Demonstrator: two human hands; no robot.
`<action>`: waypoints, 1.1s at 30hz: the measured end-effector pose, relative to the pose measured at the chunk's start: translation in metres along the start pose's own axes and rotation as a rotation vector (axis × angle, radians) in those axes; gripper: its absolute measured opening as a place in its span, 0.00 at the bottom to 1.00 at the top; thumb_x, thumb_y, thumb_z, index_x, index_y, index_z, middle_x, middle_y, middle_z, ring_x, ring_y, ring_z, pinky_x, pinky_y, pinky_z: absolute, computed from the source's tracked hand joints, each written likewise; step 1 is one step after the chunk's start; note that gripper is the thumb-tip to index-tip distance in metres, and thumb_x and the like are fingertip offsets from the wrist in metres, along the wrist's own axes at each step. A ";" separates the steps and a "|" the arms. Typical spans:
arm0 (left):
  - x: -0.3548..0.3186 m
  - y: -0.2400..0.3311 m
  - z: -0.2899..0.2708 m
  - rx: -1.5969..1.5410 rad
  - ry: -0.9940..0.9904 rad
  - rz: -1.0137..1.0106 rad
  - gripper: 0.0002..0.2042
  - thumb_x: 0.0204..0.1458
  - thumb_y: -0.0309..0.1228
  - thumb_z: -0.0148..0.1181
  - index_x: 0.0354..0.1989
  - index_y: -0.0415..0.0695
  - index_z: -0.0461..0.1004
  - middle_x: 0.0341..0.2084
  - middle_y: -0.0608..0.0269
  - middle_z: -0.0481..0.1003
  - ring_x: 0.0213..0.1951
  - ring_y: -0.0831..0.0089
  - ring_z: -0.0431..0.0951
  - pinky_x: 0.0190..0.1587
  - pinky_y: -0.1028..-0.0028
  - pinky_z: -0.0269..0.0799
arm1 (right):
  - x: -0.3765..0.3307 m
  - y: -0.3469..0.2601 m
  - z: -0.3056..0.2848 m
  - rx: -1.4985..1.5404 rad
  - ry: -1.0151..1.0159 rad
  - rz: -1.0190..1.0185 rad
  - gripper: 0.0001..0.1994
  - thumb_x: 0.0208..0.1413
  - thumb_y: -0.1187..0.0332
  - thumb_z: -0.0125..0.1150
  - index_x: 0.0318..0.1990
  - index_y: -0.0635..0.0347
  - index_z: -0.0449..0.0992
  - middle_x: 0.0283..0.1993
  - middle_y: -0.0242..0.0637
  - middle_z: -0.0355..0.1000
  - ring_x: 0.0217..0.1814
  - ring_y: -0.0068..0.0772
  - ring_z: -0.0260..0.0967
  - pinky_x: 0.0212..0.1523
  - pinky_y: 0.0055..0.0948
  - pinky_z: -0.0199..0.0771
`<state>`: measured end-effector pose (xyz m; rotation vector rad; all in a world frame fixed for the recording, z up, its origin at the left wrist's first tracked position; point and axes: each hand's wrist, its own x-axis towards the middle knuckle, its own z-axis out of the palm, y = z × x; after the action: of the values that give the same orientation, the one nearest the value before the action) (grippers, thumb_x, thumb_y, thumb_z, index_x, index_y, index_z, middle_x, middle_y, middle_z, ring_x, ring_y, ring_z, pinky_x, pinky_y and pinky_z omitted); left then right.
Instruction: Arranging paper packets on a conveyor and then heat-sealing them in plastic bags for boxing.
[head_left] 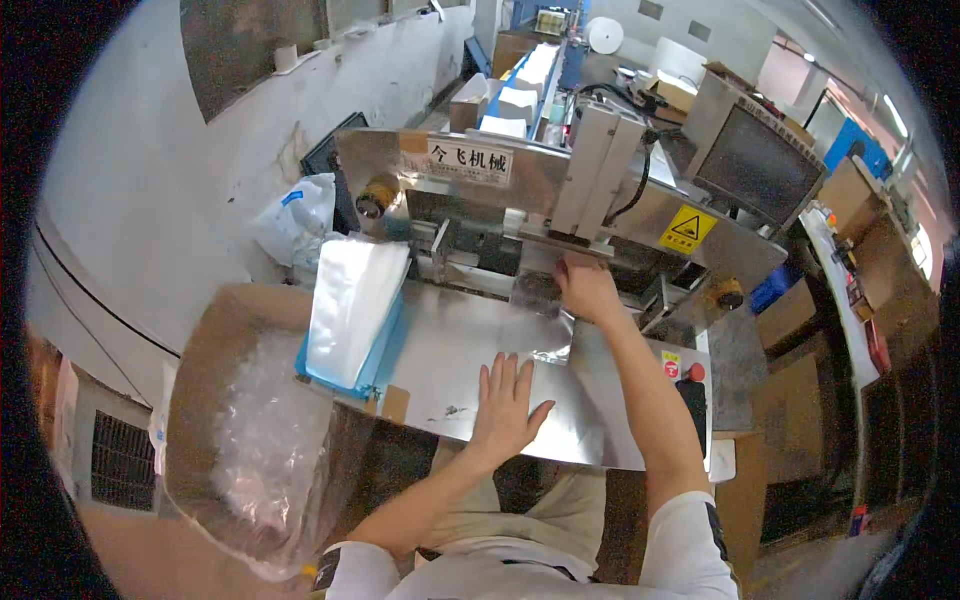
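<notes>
My left hand point(505, 412) lies flat on the shiny metal worktable point(450, 345), its fingers stretched out and the thumb apart. Farther off, my right hand point(590, 287) reaches to the slot of the metal machine point(540, 178), with its fingers curled at the edge of a clear plastic bag point(540, 292). The fingertips are partly hidden. The bag spreads over the table between my two hands, its near end catching the light. Left of it, a stack of clear flat bags point(352, 310) rests tilted on a blue tray point(378, 372).
At the left stands a cardboard box point(205, 345) holding crumpled clear plastic point(268, 440). A red button point(695, 372) sits on the table's right side. A dark monitor point(760, 160) rises at the back right. Beyond the machine, a conveyor point(548, 100) carries white stacks.
</notes>
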<state>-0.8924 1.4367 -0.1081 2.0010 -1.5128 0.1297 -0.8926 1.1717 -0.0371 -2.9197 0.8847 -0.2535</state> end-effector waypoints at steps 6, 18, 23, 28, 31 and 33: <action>0.002 -0.005 -0.008 -0.083 0.157 -0.250 0.38 0.55 0.45 0.59 0.65 0.29 0.53 0.64 0.32 0.53 0.68 0.36 0.48 0.67 0.42 0.41 | 0.009 -0.006 -0.006 -0.079 -0.156 0.013 0.24 0.63 0.56 0.48 0.59 0.65 0.66 0.55 0.58 0.70 0.59 0.55 0.68 0.59 0.47 0.65; -0.003 -0.019 0.001 -0.205 0.258 -0.214 0.40 0.56 0.44 0.57 0.67 0.28 0.47 0.65 0.32 0.51 0.69 0.36 0.47 0.69 0.45 0.40 | -0.126 -0.011 -0.010 0.815 0.203 0.231 0.22 0.64 0.64 0.49 0.60 0.69 0.67 0.58 0.59 0.69 0.58 0.52 0.69 0.58 0.42 0.68; -0.001 -0.013 0.000 -0.206 0.242 -0.214 0.38 0.57 0.42 0.56 0.67 0.27 0.47 0.65 0.31 0.52 0.68 0.36 0.48 0.69 0.47 0.42 | -0.192 -0.002 0.015 1.029 0.191 0.202 0.26 0.66 0.67 0.49 0.69 0.66 0.56 0.67 0.48 0.62 0.70 0.38 0.58 0.68 0.33 0.57; 0.006 -0.010 -0.001 -0.323 0.211 -0.288 0.36 0.59 0.41 0.54 0.67 0.27 0.48 0.65 0.31 0.52 0.68 0.38 0.49 0.70 0.53 0.44 | -0.208 -0.006 0.020 1.115 0.193 0.233 0.28 0.65 0.63 0.51 0.68 0.68 0.56 0.68 0.55 0.60 0.70 0.48 0.59 0.66 0.37 0.61; 0.020 -0.012 -0.010 -0.481 0.190 -0.414 0.36 0.61 0.42 0.52 0.67 0.27 0.47 0.65 0.32 0.53 0.68 0.41 0.51 0.69 0.57 0.46 | -0.195 -0.012 0.025 1.166 0.162 0.254 0.31 0.63 0.59 0.54 0.68 0.69 0.56 0.67 0.58 0.60 0.69 0.47 0.60 0.65 0.37 0.61; 0.038 -0.017 -0.016 -0.552 0.185 -0.469 0.36 0.62 0.44 0.50 0.67 0.27 0.47 0.65 0.32 0.53 0.68 0.43 0.53 0.69 0.60 0.47 | -0.180 -0.011 0.033 1.096 0.125 0.295 0.35 0.61 0.51 0.55 0.67 0.70 0.57 0.67 0.61 0.60 0.69 0.51 0.60 0.66 0.36 0.60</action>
<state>-0.8602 1.4159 -0.0862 1.7676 -0.8139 -0.2623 -1.0275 1.2821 -0.0924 -1.7622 0.8038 -0.6475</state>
